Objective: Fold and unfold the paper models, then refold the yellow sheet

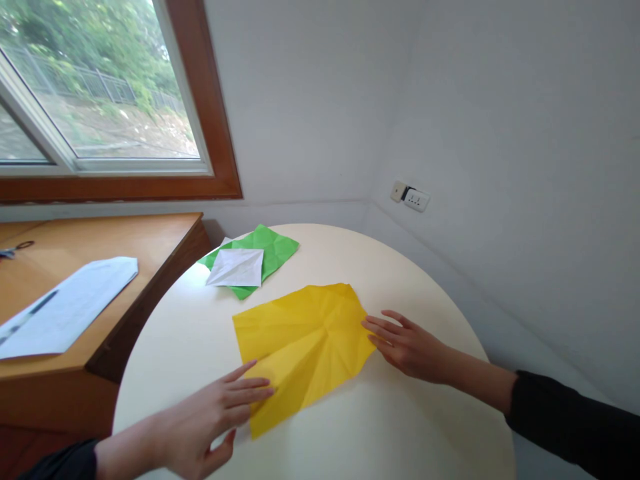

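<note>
Creased yellow paper sheet flat on round white bench between both hands, left hand spread on its near edge, right hand fingertips touching its far-right corner, green paper beyond

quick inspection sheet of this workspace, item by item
surface: round white table, beside a wooden desk
job's things: creased yellow paper lying flat on the table
clutter: green paper with a white sheet on top; envelope and scissors on the desk
grippers: left hand open, fingertips on the yellow paper's near corner; right hand open, fingertips at its right edge
cables: nothing seen; wall socket only
surroundings: window with wooden frame, white walls
</note>
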`<state>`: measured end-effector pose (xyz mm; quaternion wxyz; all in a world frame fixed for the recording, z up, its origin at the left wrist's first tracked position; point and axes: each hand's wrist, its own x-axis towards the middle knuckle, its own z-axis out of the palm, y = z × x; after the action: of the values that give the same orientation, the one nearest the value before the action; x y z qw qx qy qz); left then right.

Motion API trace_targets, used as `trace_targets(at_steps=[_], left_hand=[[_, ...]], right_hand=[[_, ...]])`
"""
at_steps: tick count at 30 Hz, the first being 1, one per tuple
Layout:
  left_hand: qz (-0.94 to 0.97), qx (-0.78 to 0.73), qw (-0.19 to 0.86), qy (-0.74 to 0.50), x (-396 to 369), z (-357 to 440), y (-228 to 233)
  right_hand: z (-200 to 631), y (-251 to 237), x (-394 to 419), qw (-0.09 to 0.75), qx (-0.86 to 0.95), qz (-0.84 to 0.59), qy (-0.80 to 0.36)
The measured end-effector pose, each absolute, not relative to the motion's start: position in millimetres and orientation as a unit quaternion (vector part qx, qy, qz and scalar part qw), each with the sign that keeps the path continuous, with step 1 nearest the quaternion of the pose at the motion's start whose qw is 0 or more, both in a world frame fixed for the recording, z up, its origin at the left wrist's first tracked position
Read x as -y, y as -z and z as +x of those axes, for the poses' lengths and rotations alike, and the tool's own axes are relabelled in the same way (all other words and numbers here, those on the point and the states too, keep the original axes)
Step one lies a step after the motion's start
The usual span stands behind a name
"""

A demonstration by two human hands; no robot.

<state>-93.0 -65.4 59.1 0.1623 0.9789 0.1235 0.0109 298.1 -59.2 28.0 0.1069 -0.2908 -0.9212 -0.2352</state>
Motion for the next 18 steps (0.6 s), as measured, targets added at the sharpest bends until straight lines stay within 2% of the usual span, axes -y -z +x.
trace_targets(at_steps=[10,18], left_hand=[[0.956,-0.244,0.162,-0.007,58.1,-91.3,-37.4],[0.938,-0.315,0.142,0.02,57.7,-81.7,-19.6]], right_hand=[[272.2,-33.4,82.6,0.092,0.949,-0.274,0.128],[253.1,-58.0,98.9,0.09,0.942,-0.301,-0.118]])
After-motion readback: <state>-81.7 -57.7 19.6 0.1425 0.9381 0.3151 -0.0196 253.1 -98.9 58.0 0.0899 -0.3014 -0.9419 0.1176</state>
